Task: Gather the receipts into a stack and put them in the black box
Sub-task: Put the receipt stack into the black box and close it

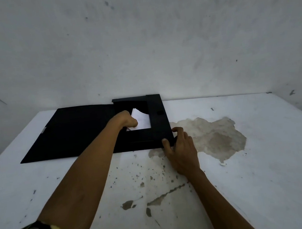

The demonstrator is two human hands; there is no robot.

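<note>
At the far edge of the tabletop (265, 157), against the wall, the black box (159, 117) lies open, lid flap folded out to my left. My left hand (128, 120) is inside it, fingers curled shut on the receipts (142, 120), which sit as a white stack in the box well. My right hand (181, 148) steadies the near right corner, fingers spread flat, gripping nothing. Step: depositing. Next, likely: let go, withdraw left hand without dragging paper out.
</note>
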